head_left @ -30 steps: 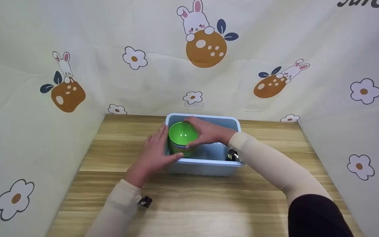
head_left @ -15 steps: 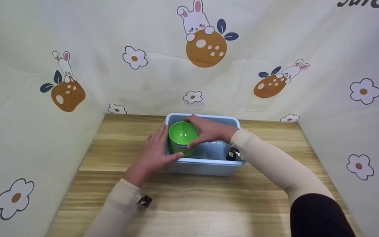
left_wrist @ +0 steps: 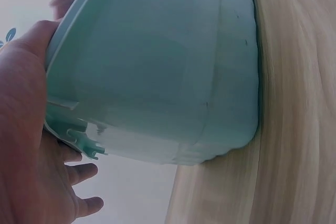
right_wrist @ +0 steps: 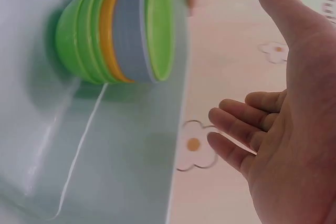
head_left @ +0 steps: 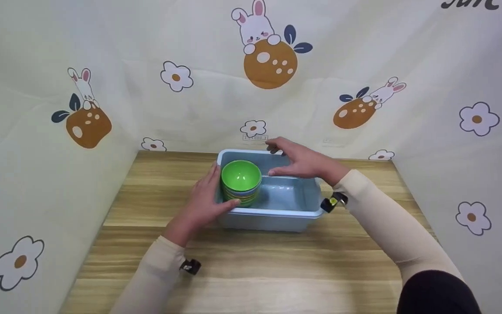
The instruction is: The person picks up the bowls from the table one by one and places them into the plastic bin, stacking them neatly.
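Note:
Inside a light blue plastic storage bin (head_left: 273, 213), at its left end, stands a stack of small bowls (head_left: 241, 175). The top bowl is green; blue-grey, orange and more green ones show beneath it in the right wrist view. My left hand (head_left: 201, 203) rests at the bin's front left corner, thumb on the front rim and fingers spread along the left side. My right hand (head_left: 305, 160) hovers above the bin's back rim, right of the bowls and apart from them. Its fingers are loosely bent, with nothing held, as the right wrist view also shows.
The bin stands on a wood-grain table (head_left: 242, 270) near the back. A pale cloth (head_left: 207, 109) printed with rabbits, oranges and flowers walls the table at the back and sides. A small black camera (head_left: 334, 201) sits on the right wrist, over the bin's right end.
My right hand has let go of the bowl stack and moved right and up, away from it. The stack stays in the bin's left end. My left hand keeps its place.

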The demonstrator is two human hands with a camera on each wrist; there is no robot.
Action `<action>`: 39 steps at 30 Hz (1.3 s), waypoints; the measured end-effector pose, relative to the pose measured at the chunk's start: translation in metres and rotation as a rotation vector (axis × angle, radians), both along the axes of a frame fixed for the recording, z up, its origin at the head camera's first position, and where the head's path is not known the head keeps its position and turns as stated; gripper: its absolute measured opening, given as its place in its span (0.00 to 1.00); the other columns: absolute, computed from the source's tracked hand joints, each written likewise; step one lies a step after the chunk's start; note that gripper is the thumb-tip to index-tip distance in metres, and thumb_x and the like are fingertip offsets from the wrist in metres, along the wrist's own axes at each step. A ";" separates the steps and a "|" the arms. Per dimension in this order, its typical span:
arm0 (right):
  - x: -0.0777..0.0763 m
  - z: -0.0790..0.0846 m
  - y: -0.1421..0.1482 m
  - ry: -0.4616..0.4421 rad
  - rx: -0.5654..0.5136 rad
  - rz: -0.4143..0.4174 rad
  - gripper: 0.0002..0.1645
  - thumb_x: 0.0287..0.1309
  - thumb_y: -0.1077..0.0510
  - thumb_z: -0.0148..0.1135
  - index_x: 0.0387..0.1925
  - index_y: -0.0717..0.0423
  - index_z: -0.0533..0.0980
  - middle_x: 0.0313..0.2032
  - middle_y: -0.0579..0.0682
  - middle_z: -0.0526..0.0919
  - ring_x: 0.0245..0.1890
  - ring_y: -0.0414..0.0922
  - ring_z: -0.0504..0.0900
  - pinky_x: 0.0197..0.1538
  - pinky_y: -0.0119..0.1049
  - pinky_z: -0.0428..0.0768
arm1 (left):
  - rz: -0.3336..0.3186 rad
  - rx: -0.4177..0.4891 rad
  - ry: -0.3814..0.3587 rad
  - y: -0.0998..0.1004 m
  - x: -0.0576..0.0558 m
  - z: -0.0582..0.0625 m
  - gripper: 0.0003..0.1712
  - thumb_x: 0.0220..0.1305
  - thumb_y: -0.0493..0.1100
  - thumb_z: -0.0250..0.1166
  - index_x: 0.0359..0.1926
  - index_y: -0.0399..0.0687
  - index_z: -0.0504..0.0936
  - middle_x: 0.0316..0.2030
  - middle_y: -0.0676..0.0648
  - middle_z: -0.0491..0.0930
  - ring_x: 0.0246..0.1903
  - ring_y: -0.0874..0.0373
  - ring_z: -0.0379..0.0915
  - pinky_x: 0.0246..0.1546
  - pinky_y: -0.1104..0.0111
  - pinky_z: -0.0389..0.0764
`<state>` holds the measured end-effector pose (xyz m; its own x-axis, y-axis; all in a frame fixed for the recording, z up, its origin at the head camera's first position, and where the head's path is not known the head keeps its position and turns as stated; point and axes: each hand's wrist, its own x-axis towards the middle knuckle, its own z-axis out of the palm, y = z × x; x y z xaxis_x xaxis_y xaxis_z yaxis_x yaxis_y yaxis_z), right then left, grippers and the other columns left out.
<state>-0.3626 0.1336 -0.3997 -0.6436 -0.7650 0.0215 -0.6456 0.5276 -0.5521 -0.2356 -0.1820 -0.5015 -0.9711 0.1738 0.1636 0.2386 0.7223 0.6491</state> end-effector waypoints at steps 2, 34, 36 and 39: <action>0.006 -0.001 0.012 0.006 -0.052 -0.020 0.60 0.64 0.26 0.73 0.85 0.46 0.61 0.75 0.51 0.74 0.75 0.54 0.73 0.76 0.60 0.74 | 0.001 0.015 -0.007 -0.001 0.000 0.000 0.69 0.68 0.69 0.74 0.90 0.40 0.44 0.90 0.40 0.41 0.86 0.33 0.43 0.84 0.37 0.45; 0.053 -0.084 0.127 0.143 -0.464 -0.357 0.34 0.75 0.62 0.69 0.77 0.63 0.71 0.68 0.59 0.80 0.67 0.56 0.79 0.67 0.53 0.76 | 0.025 0.047 -0.038 -0.015 0.002 0.000 0.68 0.70 0.72 0.70 0.91 0.45 0.44 0.90 0.41 0.40 0.87 0.35 0.40 0.82 0.33 0.50; 0.054 -0.085 0.128 0.137 -0.476 -0.373 0.33 0.75 0.62 0.69 0.76 0.64 0.71 0.67 0.60 0.81 0.67 0.57 0.79 0.67 0.55 0.76 | 0.020 0.050 -0.036 -0.015 0.003 0.000 0.67 0.70 0.71 0.71 0.91 0.45 0.44 0.90 0.41 0.40 0.87 0.35 0.40 0.82 0.33 0.49; 0.053 -0.088 0.131 0.126 -0.489 -0.394 0.32 0.76 0.62 0.69 0.75 0.64 0.72 0.67 0.60 0.81 0.67 0.58 0.79 0.66 0.56 0.76 | 0.005 0.059 -0.024 -0.015 0.003 -0.001 0.66 0.72 0.70 0.70 0.91 0.43 0.44 0.90 0.40 0.40 0.87 0.34 0.40 0.82 0.33 0.47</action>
<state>-0.3099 0.2643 -0.4875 -0.8444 -0.3541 0.4020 -0.5302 0.4453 -0.7215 -0.2323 -0.1969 -0.5025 -0.9756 0.1599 0.1505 0.2195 0.6834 0.6962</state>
